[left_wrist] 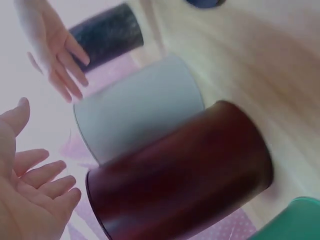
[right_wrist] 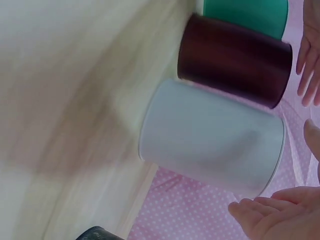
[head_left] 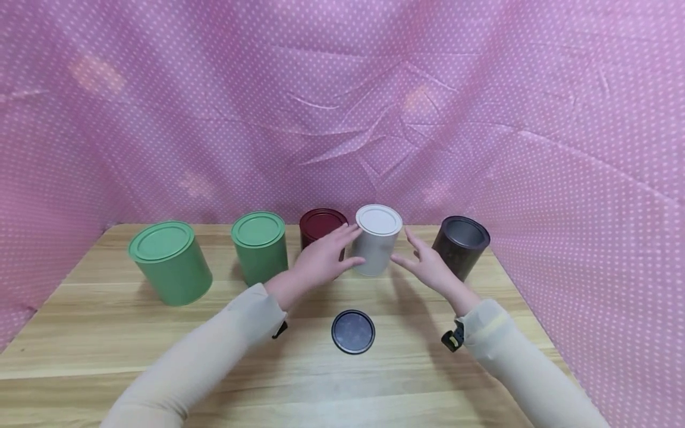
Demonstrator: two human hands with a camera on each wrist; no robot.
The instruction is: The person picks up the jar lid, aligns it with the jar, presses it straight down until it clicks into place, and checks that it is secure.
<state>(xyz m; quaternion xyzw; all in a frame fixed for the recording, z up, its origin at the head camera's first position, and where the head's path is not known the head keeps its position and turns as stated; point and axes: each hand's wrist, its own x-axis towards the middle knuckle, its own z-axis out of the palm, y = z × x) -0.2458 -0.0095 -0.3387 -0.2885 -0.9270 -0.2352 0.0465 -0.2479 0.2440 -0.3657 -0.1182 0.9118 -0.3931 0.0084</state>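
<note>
A white can [head_left: 379,244] with its lid on stands upright between my two hands. On its left is my left hand [head_left: 330,252], fingers straight and thumb spread, passing in front of a dark red lidded can [head_left: 323,223]. My right hand [head_left: 426,266] is on the other side, its fingers loosely extended near the white can's upper end. Neither hand holds anything. In the right wrist view the right fingertips [right_wrist: 240,210] come close to the white can [right_wrist: 212,135]; contact cannot be told. Behind the right hand stands a black can [head_left: 461,246] with no lid.
A round black lid [head_left: 353,331] lies on the wooden table [head_left: 214,380] in front of the cans. Two green lidded cans, a wide one [head_left: 173,267] and a narrower one [head_left: 260,249], stand to the left. Pink dotted cloth [head_left: 342,119] hangs behind and at both sides.
</note>
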